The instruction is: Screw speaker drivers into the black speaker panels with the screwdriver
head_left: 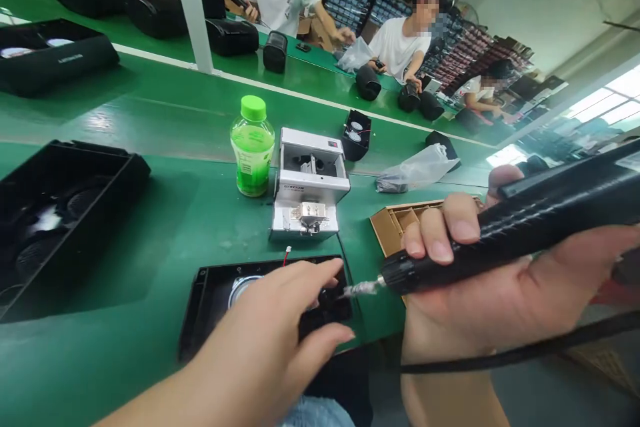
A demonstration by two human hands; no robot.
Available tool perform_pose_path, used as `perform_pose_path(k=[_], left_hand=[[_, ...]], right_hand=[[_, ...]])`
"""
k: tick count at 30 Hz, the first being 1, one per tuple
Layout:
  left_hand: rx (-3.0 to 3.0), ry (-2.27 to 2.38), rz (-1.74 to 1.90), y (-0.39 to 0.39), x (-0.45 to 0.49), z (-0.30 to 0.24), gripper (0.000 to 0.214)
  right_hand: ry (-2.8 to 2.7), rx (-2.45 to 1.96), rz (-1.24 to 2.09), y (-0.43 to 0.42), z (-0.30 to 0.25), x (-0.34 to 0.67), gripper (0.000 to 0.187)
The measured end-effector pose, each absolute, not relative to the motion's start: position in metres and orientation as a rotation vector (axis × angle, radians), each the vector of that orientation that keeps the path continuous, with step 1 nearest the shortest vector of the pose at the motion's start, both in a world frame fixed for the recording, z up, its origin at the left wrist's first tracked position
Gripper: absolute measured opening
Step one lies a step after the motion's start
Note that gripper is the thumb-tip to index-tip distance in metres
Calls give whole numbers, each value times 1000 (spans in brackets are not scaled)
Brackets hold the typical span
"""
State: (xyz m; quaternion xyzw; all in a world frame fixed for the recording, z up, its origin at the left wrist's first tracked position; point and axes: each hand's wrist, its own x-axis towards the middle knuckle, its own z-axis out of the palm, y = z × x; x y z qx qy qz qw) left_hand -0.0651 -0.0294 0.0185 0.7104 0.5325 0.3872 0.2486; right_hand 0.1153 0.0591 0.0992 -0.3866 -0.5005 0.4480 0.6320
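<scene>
My right hand [480, 273] grips a black electric screwdriver [505, 233], its metal bit [364, 287] pointing left and down toward a black plastic speaker housing [210, 310]. The bit's tip is close to my left hand [270, 320], whose fingers rest on the far end of the housing. The housing lies open side up at the bench edge, with a round silver speaker [241, 291] inside and a small red-and-white wired connector [287, 254] at its rim. Part of the housing is hidden under my left hand.
A silver automatic screw feeder [309, 187] and a green bottle [253, 147] stand just beyond the housing. A large black housing [65, 213] lies left, a cardboard tray [400, 223] right. Several co-workers sit across the green bench among black speaker parts.
</scene>
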Motion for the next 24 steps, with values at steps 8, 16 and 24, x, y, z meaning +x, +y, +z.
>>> perform_pose_path(k=[8,16,24], left_hand=[[1360,1279,956,-29,-52,27,18],[893,1083,729,-31,-61,31,30],[674,1027,743,-26,-64,26,20]], right_hand=[[-1233,-851,1113,52,97,117,85],[-953,-462,1330,67,80,123,44],[-933,-464,1341,70,80,111,50]])
